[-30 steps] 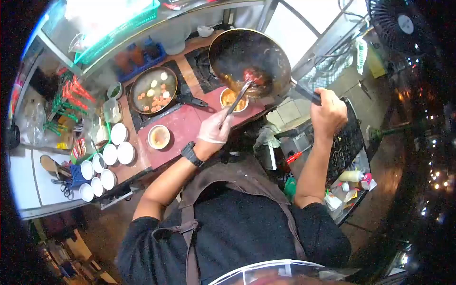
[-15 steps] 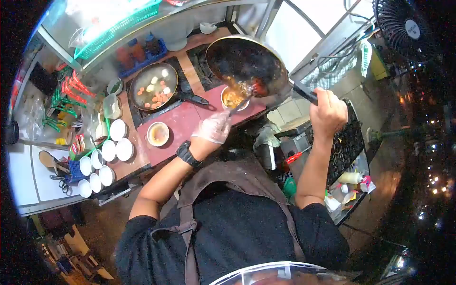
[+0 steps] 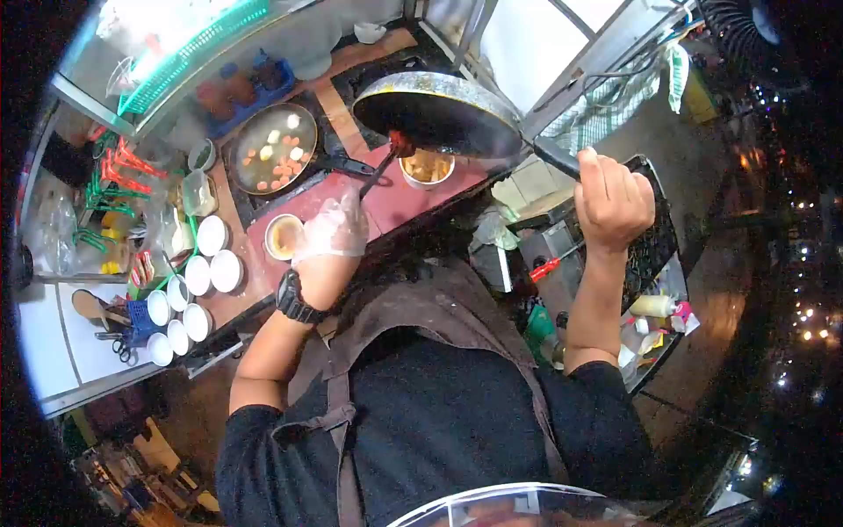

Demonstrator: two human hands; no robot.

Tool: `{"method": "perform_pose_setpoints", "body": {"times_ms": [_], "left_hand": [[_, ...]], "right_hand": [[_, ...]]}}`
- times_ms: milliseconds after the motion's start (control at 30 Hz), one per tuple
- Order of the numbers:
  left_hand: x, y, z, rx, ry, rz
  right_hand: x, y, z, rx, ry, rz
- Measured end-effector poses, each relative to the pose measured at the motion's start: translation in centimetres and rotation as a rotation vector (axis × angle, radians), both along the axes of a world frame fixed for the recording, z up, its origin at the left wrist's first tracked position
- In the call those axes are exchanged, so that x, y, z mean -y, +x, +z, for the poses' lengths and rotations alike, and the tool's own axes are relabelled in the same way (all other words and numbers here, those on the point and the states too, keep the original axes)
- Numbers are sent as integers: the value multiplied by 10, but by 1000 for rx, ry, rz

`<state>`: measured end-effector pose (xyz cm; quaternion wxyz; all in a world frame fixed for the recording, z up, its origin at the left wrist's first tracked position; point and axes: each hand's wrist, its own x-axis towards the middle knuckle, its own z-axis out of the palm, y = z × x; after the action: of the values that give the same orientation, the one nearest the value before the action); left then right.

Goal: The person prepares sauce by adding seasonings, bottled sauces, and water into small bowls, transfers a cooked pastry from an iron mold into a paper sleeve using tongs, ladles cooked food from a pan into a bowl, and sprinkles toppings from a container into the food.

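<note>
My right hand is wrapped around the black handle of a large wok, which is tilted on its side with its dark inside facing down and its scuffed outside up. Below its rim stands a white bowl filled with yellowish-brown food. In my left hand, covered by a clear plastic glove, is a spatula with a dark handle and a red head. That head is near the wok's rim, just left of the bowl. Beside the gloved hand sits a second bowl with some brownish liquid.
A frying pan with orange and white pieces in liquid sits on the stove behind. Several white bowls stand at the left. Sauce bottles fill a blue basket. Scissors lie at the counter's left edge.
My right hand has tipped the wok further over, so its outside now shows. My left hand has drawn the spatula leftward, out of the bowl. Food in the bowl is now in plain view.
</note>
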<state>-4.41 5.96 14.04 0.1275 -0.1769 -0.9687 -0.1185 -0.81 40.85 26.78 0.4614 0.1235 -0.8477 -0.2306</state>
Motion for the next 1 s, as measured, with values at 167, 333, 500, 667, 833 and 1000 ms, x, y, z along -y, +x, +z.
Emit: {"method": "perform_pose_setpoints", "body": {"times_ms": [167,333,500,667,833,1000], "left_hand": [[2,-2,0,-41,82,-81],[-32,2,-28,-133,192,-242],[-27,-5,-23,-31,48,-118],[-1,2,-15,-87,37,-97],[-7,-1,-16,13,-16,-89],[51,6,12,224,472,47]], "right_hand": [[-3,-4,2,-4,30,24],[-5,-12,4,-13,42,46],[-6,-15,11,16,89,47],[-15,-17,15,47,71,42],[-19,-28,15,194,-29,-146],[-46,-48,-19,395,-381,-396]]}}
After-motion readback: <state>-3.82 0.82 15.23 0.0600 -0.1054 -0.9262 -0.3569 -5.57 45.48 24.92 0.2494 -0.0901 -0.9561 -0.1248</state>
